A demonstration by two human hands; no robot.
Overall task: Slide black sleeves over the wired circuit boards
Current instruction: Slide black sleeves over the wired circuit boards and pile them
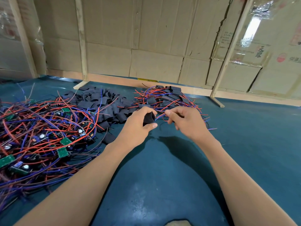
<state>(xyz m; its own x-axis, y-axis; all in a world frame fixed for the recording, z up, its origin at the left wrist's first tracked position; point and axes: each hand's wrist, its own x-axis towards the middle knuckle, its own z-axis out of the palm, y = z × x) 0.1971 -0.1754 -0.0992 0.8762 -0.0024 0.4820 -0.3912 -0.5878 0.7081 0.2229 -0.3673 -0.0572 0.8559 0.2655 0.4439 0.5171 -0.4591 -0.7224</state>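
Note:
My left hand (138, 121) grips a black sleeve (149, 119) between thumb and fingers, its open mouth facing right. My right hand (184, 120) pinches thin red and blue wires (160, 116) that lead toward the sleeve's mouth; the board on them is hidden inside my fingers. Both hands hover just above the green table (162, 168), a little apart. A tangle of bare green circuit boards with wires (40, 136) lies at the left. Loose black sleeves (104, 103) are heaped behind my left hand.
A pile of sleeved boards with red and blue wires (167, 97) lies behind my right hand. Cardboard panels (146, 38) on wooden posts (82, 46) wall off the table's far edge. A wooden foot (217, 101) juts onto the table at the right.

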